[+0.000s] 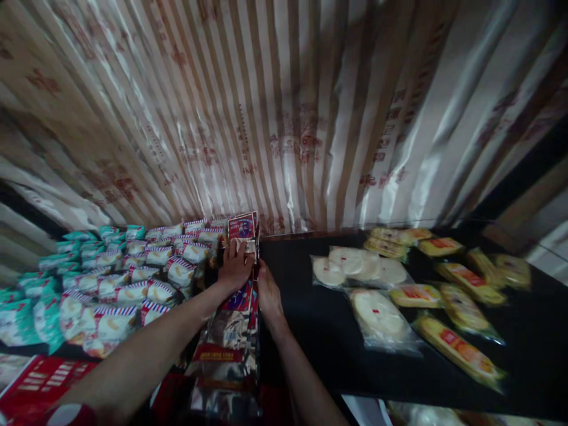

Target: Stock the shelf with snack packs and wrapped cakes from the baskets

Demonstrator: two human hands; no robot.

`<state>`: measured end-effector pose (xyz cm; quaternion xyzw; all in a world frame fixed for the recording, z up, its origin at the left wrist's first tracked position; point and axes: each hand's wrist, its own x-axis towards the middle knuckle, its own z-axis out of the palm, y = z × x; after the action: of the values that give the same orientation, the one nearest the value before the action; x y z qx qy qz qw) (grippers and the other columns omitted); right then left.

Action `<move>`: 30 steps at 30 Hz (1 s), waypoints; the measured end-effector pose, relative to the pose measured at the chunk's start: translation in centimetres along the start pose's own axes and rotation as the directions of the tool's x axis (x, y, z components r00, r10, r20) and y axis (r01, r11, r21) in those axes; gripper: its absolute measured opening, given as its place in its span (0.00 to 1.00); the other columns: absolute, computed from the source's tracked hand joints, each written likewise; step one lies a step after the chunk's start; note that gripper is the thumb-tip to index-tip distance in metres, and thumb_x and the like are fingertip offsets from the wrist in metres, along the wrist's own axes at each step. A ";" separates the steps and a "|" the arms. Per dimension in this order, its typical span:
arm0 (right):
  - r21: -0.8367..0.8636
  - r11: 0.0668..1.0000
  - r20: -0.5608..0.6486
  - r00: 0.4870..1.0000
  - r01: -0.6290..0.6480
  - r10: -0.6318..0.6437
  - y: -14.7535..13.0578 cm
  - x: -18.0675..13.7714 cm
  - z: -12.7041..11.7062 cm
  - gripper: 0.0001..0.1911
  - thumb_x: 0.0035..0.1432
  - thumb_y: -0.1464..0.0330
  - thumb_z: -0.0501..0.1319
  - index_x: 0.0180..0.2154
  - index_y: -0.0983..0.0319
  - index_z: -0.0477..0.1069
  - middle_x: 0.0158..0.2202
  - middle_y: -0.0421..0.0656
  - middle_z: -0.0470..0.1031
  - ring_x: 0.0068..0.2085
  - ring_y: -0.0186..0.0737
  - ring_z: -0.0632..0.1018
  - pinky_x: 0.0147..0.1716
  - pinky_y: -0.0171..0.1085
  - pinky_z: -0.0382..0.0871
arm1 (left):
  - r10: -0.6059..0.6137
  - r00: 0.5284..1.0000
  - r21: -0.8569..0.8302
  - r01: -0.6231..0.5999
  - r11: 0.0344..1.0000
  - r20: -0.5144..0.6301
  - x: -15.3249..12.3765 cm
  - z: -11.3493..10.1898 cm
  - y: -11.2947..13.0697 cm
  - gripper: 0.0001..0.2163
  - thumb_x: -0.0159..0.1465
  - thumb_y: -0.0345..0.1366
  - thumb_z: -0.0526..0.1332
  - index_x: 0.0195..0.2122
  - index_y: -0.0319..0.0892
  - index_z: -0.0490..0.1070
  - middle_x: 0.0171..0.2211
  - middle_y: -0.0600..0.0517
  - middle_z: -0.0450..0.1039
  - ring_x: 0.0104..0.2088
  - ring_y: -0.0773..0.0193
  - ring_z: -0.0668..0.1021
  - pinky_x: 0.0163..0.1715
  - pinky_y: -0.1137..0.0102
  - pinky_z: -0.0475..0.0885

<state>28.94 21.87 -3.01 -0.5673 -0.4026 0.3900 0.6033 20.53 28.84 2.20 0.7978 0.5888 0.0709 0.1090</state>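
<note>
A row of shiny silver and red snack packets (231, 337) stands on edge, running from near me to the striped wall. My left hand (234, 266) lies on the far end of the row, fingers spread over a red and blue packet (242, 228). My right hand (267, 293) presses flat against the row's right side, fingers together. Neither hand lifts anything.
Left of the row lie several red-striped white packets (133, 284) and teal packets (26, 313). On the black counter (319, 331) to the right lie bags of round white wafers (359, 266) and several yellow packets (461, 302). A striped foil sheet (288, 106) forms the back wall.
</note>
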 end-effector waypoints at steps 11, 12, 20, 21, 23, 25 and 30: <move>0.073 0.994 -0.080 0.993 -0.082 0.088 -0.3 4.5 1.4 0.39 0.52 0.42 0.46 0.53 0.63 0.67 0.56 0.45 0.66 0.60 0.45 0.63 0.60 0.40 0.51 | -0.072 0.997 -0.047 0.073 0.996 0.038 -0.1 -0.5 0.2 0.26 0.65 0.47 0.42 0.63 0.46 0.47 0.66 0.49 0.37 0.64 0.52 0.45 0.59 0.57 0.53; 0.081 0.993 -0.089 0.992 -0.085 0.092 -0.2 4.3 1.6 0.39 0.51 0.42 0.46 0.53 0.62 0.67 0.56 0.45 0.67 0.60 0.45 0.63 0.60 0.40 0.51 | -0.066 0.997 -0.045 0.068 0.997 0.036 0.0 -0.5 0.1 0.26 0.65 0.47 0.42 0.63 0.46 0.47 0.66 0.49 0.37 0.64 0.51 0.46 0.58 0.57 0.54; 0.133 0.984 -0.069 0.989 -0.119 0.129 0.2 4.4 3.2 0.39 0.49 0.41 0.48 0.53 0.61 0.68 0.56 0.44 0.67 0.59 0.46 0.64 0.59 0.41 0.53 | -0.031 0.999 -0.028 0.030 0.999 -0.021 0.3 -0.4 -1.6 0.26 0.65 0.47 0.42 0.62 0.44 0.50 0.66 0.47 0.40 0.64 0.49 0.47 0.58 0.57 0.54; 0.129 0.985 -0.074 0.989 -0.114 0.124 0.1 4.4 3.5 0.39 0.49 0.42 0.48 0.52 0.61 0.68 0.56 0.45 0.67 0.59 0.46 0.64 0.59 0.41 0.52 | -0.028 0.999 -0.020 0.028 0.999 -0.019 0.3 -0.5 -1.7 0.26 0.65 0.47 0.42 0.62 0.44 0.50 0.66 0.47 0.40 0.64 0.49 0.47 0.58 0.56 0.55; 0.113 0.989 -0.086 0.990 -0.098 0.108 -0.1 4.3 3.8 0.39 0.50 0.42 0.48 0.52 0.62 0.68 0.56 0.45 0.67 0.60 0.46 0.63 0.59 0.41 0.52 | -0.026 1.000 -0.010 0.026 1.000 -0.007 0.3 -0.8 -1.9 0.26 0.65 0.47 0.43 0.62 0.45 0.49 0.66 0.47 0.41 0.64 0.49 0.47 0.57 0.56 0.56; 0.117 0.989 -0.074 0.992 -0.093 0.102 -0.3 4.2 3.9 0.38 0.51 0.43 0.48 0.52 0.61 0.68 0.55 0.45 0.68 0.59 0.46 0.64 0.58 0.42 0.54 | -0.026 1.000 -0.006 0.026 1.000 -0.002 0.3 -0.9 -1.9 0.26 0.65 0.47 0.43 0.62 0.44 0.49 0.66 0.48 0.41 0.64 0.49 0.46 0.57 0.56 0.56; 0.107 0.991 -0.093 0.992 -0.078 0.088 0.0 4.8 3.2 0.36 0.52 0.44 0.49 0.53 0.61 0.67 0.56 0.45 0.67 0.59 0.45 0.64 0.59 0.42 0.52 | -0.041 0.999 -0.030 0.041 0.999 0.004 0.4 -1.1 -1.9 0.26 0.64 0.48 0.42 0.63 0.45 0.48 0.66 0.49 0.40 0.64 0.49 0.46 0.58 0.56 0.54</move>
<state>27.71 27.50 -2.68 -0.5702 -0.3279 0.4067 0.6340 18.61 29.81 2.76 0.7838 0.6039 0.0761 0.1231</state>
